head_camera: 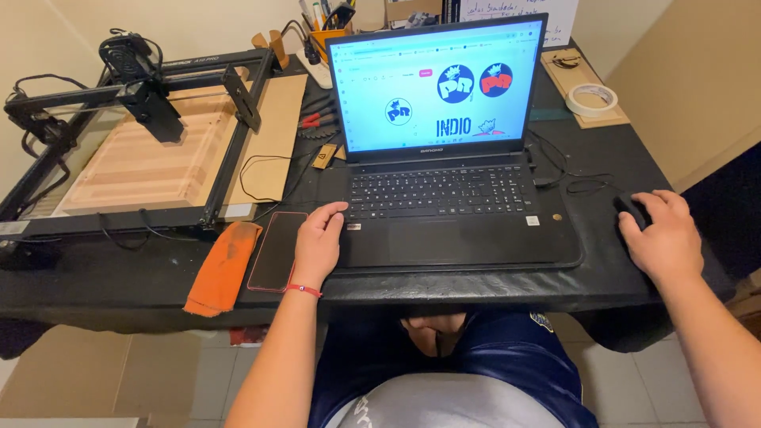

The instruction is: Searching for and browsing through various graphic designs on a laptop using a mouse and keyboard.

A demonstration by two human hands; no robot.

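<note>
— Where are your hands right now?

— My left hand (319, 242) lies flat, fingers (333, 212) loosely spread, on the near left corner of the laptop (456, 198). The fingertips just touch the lower left edge of the keyboard (437, 190). It grips nothing.

— And the other one?

— My right hand (664, 238) is curled over a black mouse (632, 211), fingers bent down around it, palm on top. Only the front of the mouse shows past my fingertips.

— What's beside your left fingers?

— Just outside my left thumb lies a phone (277, 250) with a red rim, face up, and beyond that an orange cloth (222, 268) at the table (602, 166) edge. Further out from those fingers stands a black frame machine (135, 95) over a wooden board (151, 158).

— And ahead of them?

— The lit screen (437, 83), showing round logos. Beyond my right fingers, far back, is a roll of tape (591, 99).
</note>
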